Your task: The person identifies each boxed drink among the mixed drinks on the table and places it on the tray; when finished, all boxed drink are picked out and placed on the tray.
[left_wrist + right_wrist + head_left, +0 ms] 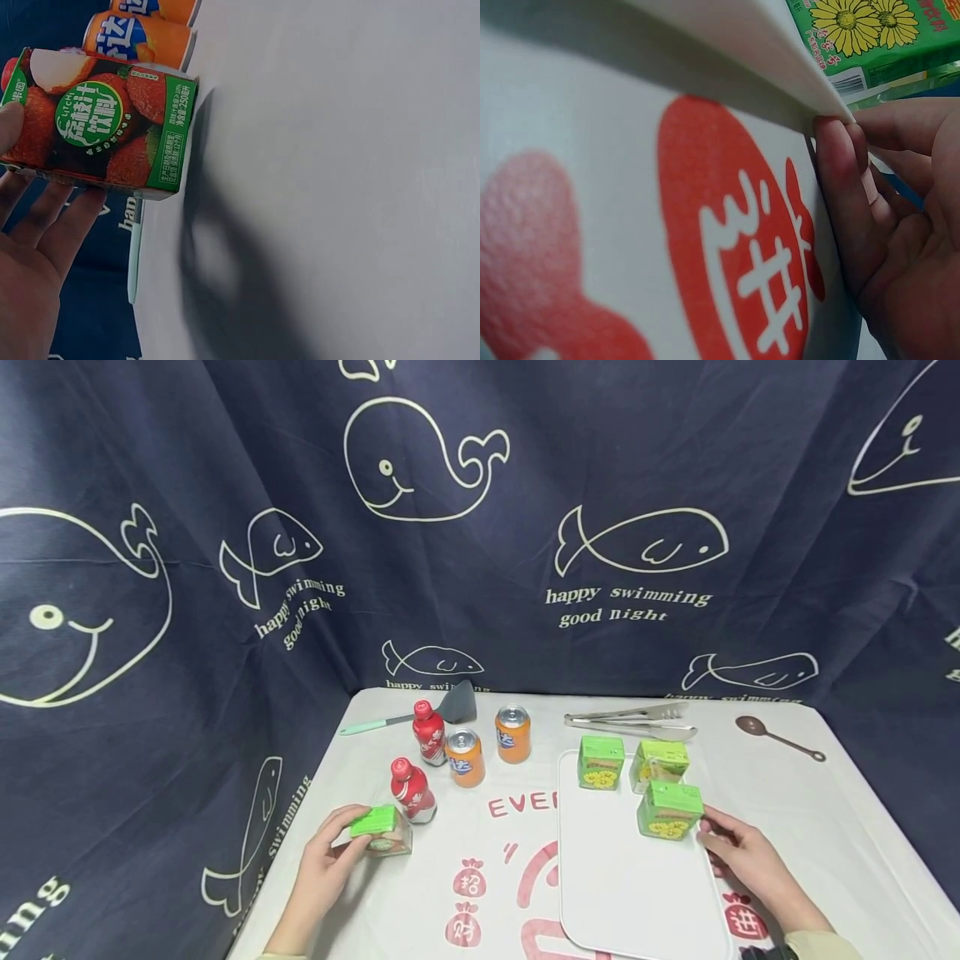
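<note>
On the left side of the table, my left hand (pixel 321 858) grips a green-topped lychee juice carton (pixel 101 124) between thumb and fingers. Two red bottles (pixel 413 790) stand close to that carton, with two orange soda cans (pixel 466 758) just beyond. My right hand (pixel 756 860) pinches the right rim of a white tray (pixel 637 897); the right wrist view has thumb and fingers at its edge. Toward the tray's far end stand three green juice cartons (pixel 670 811) with yellow flowers on them, the nearest one close to my right fingertips.
Along the back of the table lie a spatula (pixel 457 703) with a mint handle, metal tongs (pixel 632 720) and a brown spoon (pixel 780 737). A dark blue curtain (pixel 480 568) with fish drawings hangs behind and at the sides. Red prints mark the white tablecloth (pixel 442 935).
</note>
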Action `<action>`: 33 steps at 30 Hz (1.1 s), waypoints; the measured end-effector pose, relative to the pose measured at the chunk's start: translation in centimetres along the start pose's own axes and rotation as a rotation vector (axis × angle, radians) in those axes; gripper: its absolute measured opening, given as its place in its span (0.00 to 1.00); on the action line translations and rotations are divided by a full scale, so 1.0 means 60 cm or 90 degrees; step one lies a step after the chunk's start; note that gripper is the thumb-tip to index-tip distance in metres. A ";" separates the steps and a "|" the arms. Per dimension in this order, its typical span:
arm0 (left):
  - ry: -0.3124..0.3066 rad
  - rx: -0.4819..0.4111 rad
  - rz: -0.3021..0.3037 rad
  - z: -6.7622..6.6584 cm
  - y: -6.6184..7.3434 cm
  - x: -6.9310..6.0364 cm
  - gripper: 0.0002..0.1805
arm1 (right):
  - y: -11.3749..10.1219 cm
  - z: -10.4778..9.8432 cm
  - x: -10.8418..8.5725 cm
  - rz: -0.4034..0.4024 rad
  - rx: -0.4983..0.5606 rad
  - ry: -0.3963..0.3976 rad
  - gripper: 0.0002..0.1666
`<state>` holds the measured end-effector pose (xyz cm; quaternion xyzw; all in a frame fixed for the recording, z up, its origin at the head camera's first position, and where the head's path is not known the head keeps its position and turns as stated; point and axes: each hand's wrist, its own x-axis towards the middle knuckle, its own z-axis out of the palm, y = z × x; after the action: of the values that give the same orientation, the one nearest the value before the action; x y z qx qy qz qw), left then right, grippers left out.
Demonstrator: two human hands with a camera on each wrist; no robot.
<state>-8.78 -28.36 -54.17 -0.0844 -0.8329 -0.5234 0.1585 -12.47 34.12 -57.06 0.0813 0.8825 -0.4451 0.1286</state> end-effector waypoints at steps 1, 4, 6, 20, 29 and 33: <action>-0.002 -0.010 0.000 0.002 0.002 0.001 0.23 | 0.000 0.000 0.000 -0.002 0.000 0.001 0.43; -0.012 -0.021 0.003 0.009 0.007 0.003 0.23 | 0.002 0.000 -0.001 -0.004 0.003 0.001 0.43; -0.020 -0.023 0.001 0.015 0.011 0.005 0.22 | 0.003 0.000 -0.001 -0.001 0.004 0.000 0.43; -0.119 -0.091 0.005 0.077 0.028 0.025 0.23 | 0.003 -0.001 0.003 0.021 0.017 -0.011 0.45; -0.119 -0.077 0.005 0.118 0.048 0.040 0.21 | 0.008 0.003 0.003 0.015 0.014 -0.001 0.44; -0.121 -0.077 0.021 0.135 0.060 0.046 0.21 | 0.008 0.004 0.003 0.011 0.011 0.003 0.43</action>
<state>-11.68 -19.57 -53.45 -0.1567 -0.8095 -0.5598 0.0817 -12.47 34.25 -57.62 0.0907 0.8780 -0.4516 0.1299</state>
